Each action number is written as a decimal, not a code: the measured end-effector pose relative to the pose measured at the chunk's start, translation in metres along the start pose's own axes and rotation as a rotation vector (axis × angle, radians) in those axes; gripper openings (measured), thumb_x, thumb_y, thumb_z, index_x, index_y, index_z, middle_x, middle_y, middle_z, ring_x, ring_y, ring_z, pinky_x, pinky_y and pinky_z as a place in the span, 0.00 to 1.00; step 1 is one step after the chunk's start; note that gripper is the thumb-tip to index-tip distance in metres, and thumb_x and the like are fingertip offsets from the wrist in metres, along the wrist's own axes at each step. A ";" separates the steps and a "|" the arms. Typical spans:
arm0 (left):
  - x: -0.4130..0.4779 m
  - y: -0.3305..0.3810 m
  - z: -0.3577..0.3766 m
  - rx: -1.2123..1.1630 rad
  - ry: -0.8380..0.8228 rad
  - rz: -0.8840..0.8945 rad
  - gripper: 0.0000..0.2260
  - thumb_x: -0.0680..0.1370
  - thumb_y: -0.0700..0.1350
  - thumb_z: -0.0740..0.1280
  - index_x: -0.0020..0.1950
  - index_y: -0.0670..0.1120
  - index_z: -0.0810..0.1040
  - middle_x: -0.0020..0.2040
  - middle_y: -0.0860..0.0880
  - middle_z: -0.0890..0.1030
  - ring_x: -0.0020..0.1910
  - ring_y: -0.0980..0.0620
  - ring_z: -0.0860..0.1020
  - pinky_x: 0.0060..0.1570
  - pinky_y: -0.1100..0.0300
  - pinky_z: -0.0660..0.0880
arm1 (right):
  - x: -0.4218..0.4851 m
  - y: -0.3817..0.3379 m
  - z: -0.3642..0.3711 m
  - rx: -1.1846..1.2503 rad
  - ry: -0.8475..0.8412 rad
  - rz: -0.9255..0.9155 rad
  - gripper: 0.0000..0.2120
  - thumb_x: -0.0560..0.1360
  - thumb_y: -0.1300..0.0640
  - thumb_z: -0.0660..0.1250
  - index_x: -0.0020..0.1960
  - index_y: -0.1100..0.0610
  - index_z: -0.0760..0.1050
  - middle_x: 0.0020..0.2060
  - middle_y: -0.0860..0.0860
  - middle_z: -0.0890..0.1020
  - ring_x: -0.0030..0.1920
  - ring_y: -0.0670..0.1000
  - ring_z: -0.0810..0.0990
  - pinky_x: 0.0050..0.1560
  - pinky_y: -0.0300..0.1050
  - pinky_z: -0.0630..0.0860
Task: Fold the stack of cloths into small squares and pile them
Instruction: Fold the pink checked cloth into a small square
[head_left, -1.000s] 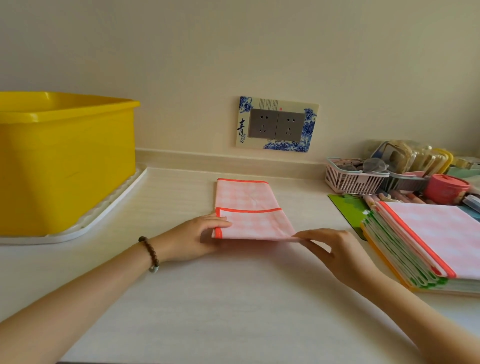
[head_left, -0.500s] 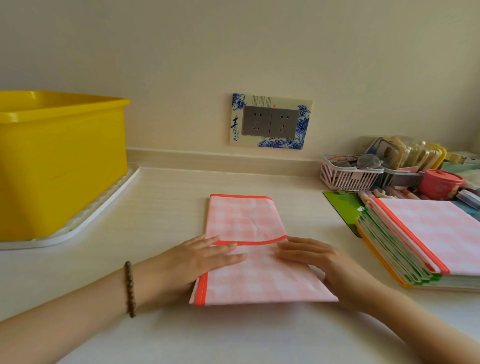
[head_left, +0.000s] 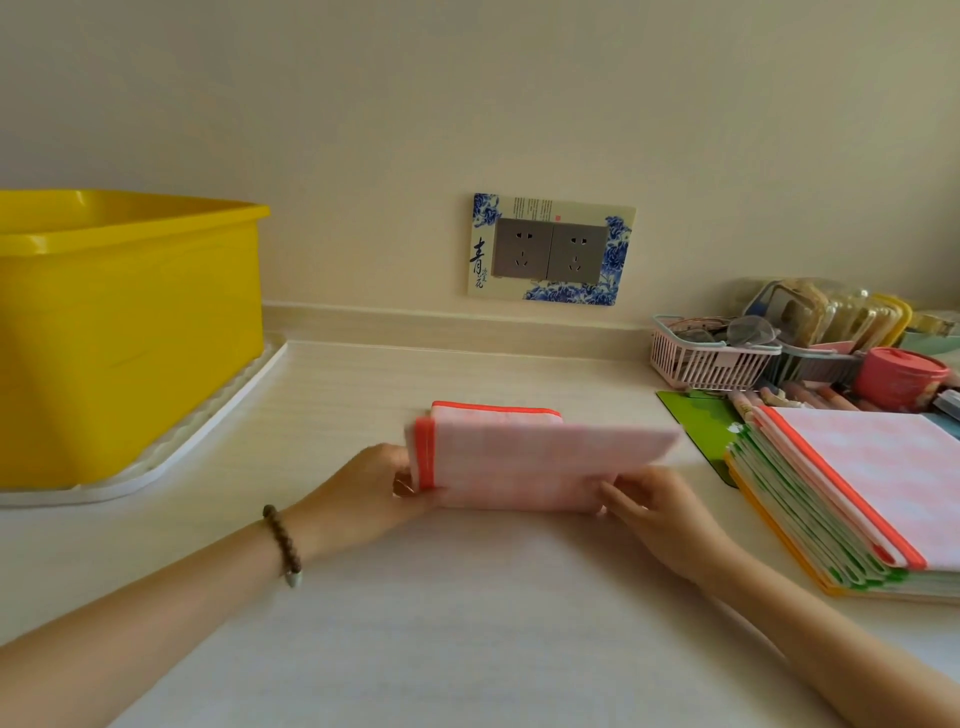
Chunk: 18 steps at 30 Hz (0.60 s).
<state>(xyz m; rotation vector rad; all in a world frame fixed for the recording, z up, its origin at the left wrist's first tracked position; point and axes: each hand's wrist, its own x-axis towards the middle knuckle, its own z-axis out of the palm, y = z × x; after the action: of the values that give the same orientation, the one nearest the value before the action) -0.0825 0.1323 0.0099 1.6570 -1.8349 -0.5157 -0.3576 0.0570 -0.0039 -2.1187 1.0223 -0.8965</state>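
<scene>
A pink checked cloth with orange trim lies partly folded on the white counter in the middle of the head view. Its near half is lifted off the counter and blurred by motion, standing over the far half. My left hand grips the lifted cloth's left edge by the orange trim. My right hand pinches its lower right corner. A stack of unfolded cloths, pink on top with green and yellow edges below, sits to the right.
A large yellow tub stands on a white tray at the left. Back right are a pink basket, a red lidded cup, clear containers and a green mat. A double wall socket is behind.
The hands were pressing the cloth flat half a second ago. Now they grip its near half and have lifted it up and away toward the wall.
</scene>
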 end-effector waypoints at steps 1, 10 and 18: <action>0.003 0.000 0.000 -0.017 0.052 -0.022 0.09 0.72 0.49 0.72 0.33 0.53 0.75 0.29 0.62 0.78 0.32 0.62 0.76 0.38 0.66 0.72 | 0.005 -0.002 0.002 0.031 0.036 0.007 0.12 0.75 0.65 0.66 0.38 0.51 0.78 0.26 0.42 0.79 0.30 0.37 0.74 0.38 0.35 0.72; 0.021 -0.023 0.010 0.000 0.157 -0.121 0.19 0.68 0.53 0.75 0.54 0.47 0.77 0.38 0.52 0.82 0.35 0.58 0.78 0.40 0.62 0.75 | 0.025 0.004 0.011 0.053 0.140 0.216 0.14 0.69 0.61 0.74 0.52 0.57 0.74 0.36 0.51 0.81 0.31 0.47 0.76 0.30 0.31 0.71; 0.046 -0.013 0.004 0.190 0.150 -0.126 0.24 0.80 0.54 0.57 0.74 0.48 0.60 0.68 0.48 0.68 0.65 0.51 0.68 0.64 0.58 0.65 | 0.048 -0.011 0.021 -0.363 0.118 0.116 0.15 0.75 0.54 0.66 0.61 0.52 0.71 0.56 0.50 0.74 0.48 0.48 0.75 0.48 0.42 0.71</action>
<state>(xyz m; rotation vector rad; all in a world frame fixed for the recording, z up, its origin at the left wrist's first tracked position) -0.0764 0.0848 0.0066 1.8926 -1.7219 -0.2663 -0.3138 0.0278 0.0072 -2.2896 1.4450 -0.8366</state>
